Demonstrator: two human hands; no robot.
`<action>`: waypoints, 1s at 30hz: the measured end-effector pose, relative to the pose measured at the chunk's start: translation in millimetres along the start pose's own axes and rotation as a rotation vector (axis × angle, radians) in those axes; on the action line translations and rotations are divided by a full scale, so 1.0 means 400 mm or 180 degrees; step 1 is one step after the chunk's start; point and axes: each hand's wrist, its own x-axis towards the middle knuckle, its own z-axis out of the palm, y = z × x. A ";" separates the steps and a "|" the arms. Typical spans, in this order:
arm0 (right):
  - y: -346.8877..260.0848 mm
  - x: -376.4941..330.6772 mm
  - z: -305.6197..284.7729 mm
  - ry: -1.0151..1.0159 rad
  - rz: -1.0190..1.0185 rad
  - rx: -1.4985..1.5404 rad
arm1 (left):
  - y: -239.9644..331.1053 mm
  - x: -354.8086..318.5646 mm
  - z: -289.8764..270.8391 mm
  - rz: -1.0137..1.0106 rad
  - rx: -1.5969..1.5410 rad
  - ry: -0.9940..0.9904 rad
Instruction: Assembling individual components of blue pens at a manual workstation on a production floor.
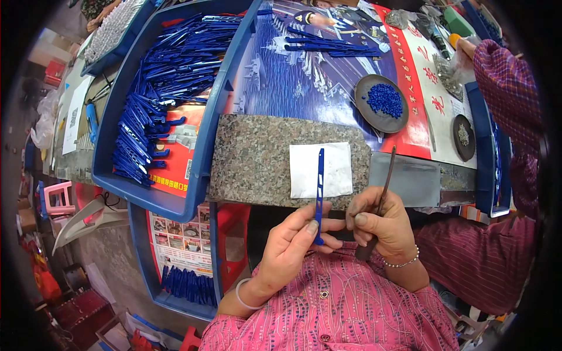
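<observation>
Left hand: we see the left hand [293, 237] grasping the lower end of a slim blue strip [319, 187] between thumb and fingers, a pale bangle [248, 296] round its wrist.
Blue strip: it points away from the body, its far part lying across our view of a white square [338, 171]; we cannot tell whether the two touch.
Right hand: we find the right hand [381, 221] closed round a thin dark tool [387, 182], tip pointing away from the body; a beaded bracelet [404, 263] circles the wrist.
Granite slab: under the white square we have a speckled slab [252, 155] at the table's near edge.
Bead dish: beyond the slab, to the right, we see a round dark dish [387, 124] with small blue beads [384, 99] in it.
Poster: past the slab, more blue strips [331, 44] lie loose on a printed poster [272, 88].
Large tray: to the left we have a blue tray [202, 178] heaped with similar strips [181, 61].
Neighbour: at upper right we notice a co-worker's checked sleeve [508, 76].
</observation>
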 end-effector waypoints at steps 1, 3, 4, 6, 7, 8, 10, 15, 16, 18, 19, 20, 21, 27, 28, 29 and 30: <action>0.007 0.000 -0.003 0.0037 -0.0027 0.0081 | 0.001 0.000 0.003 -0.0033 -0.0069 0.0054; 0.009 0.002 -0.006 0.0063 -0.0059 0.0158 | 0.004 0.001 0.007 -0.0054 -0.0135 0.0109; 0.006 0.001 -0.007 0.0026 0.0049 0.0208 | 0.006 0.000 0.007 -0.0061 -0.0081 0.0094; 0.000 -0.002 -0.003 -0.0004 0.0159 0.0261 | 0.008 -0.003 0.008 -0.0075 -0.0029 0.0078; -0.005 -0.003 0.001 0.0023 0.0266 0.0329 | 0.008 -0.004 0.008 -0.0077 0.0006 0.0039; -0.010 -0.003 0.004 0.0045 0.0371 0.0394 | 0.010 -0.004 0.009 -0.0073 0.0042 0.0000; -0.016 -0.004 0.004 0.0009 0.0446 0.0423 | 0.012 -0.006 0.011 -0.0105 0.0069 -0.0011; -0.021 -0.007 0.001 0.0020 0.0706 0.0551 | 0.019 -0.008 0.007 -0.0253 0.0056 -0.0103; -0.019 -0.007 -0.001 0.0019 0.0698 0.0524 | 0.021 -0.008 0.001 -0.0295 0.0053 -0.0240; -0.020 -0.009 -0.001 0.0022 0.0696 0.0502 | 0.020 -0.010 -0.002 -0.0345 0.0047 -0.0375; -0.023 -0.010 0.000 -0.0050 0.0710 0.0529 | 0.019 -0.011 -0.002 -0.0360 0.0015 -0.0394; -0.025 -0.009 0.000 -0.0120 0.0720 0.0554 | 0.019 -0.011 -0.002 -0.0374 -0.0017 -0.0418; -0.025 -0.008 -0.001 -0.0114 0.0715 0.0556 | 0.019 -0.011 -0.002 -0.0378 -0.0016 -0.0425; -0.014 -0.002 -0.013 -0.0226 0.0753 0.0840 | 0.015 -0.011 -0.003 -0.0460 -0.0051 -0.0452; -0.010 -0.001 -0.019 -0.0311 0.0761 0.0957 | 0.013 -0.011 -0.005 -0.0436 -0.0035 -0.0454; -0.008 -0.001 -0.023 -0.0397 0.0773 0.1072 | 0.012 -0.011 -0.005 -0.0410 -0.0022 -0.0452; -0.008 -0.001 -0.022 -0.0396 0.0774 0.1076 | 0.012 -0.012 -0.004 -0.0413 -0.0020 -0.0450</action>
